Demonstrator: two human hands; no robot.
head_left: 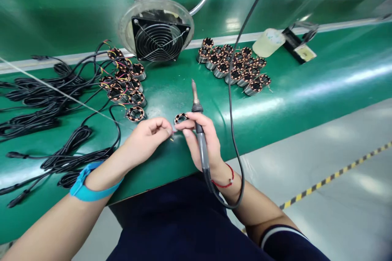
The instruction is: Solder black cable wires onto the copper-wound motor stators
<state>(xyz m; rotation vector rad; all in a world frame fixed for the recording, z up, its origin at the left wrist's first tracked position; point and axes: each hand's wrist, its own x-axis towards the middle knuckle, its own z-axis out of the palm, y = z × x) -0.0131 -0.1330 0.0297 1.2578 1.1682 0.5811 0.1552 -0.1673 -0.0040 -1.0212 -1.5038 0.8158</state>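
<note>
My right hand [205,138] is closed around the dark handle of a soldering iron [201,142], whose metal tip points up and away from me. Its fingertips also touch a small ring-shaped motor stator [181,118] with copper windings. Close beside it, my left hand [153,136] pinches thin wires [172,139]; their short ends show under the fingertips. Just beyond the left hand, another stator [135,113] sits on the green bench with a black cable attached. How the held stator and the wires meet is hidden by the fingers.
Stators with black cables [122,77] cluster at the left, near coiled cables [73,147]. More stators [232,65] stand at the back right, near a tape roll [268,43] and a black holder [298,45]. A fan hood [161,40] overhangs the bench. The iron's cord [230,89] hangs down.
</note>
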